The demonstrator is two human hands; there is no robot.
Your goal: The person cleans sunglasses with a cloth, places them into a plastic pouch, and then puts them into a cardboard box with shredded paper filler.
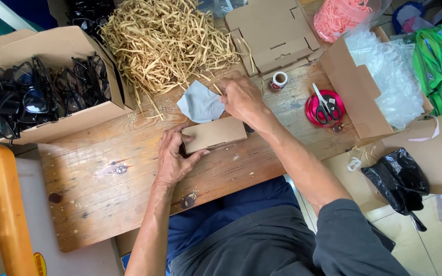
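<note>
- The left hand (172,158) grips the left end of a small cardboard box (215,135), fingers curled over its far edge and thumb on the near side; the box lies flat near the middle of the worn wooden table (103,189).
- The right hand (241,97) hovers just beyond the box, fingertips pinched together on the edge of a soft grey cloth (199,104) that lies crumpled on the wood, touching the box's far edge.
- A tangled heap of tan paper shred (165,38) sits at the far side.
- Far left, an open carton (52,122) holds glossy black glasses (37,94).
- To the right, scissors (324,105) rest on a round pink reel (311,110); a small roll of stickers (279,80) stands nearby.
- A flat folded box blank (274,33) lies beyond.
- Far right, a carton (354,92) holds clear crinkly plastic bags (384,76).
</note>
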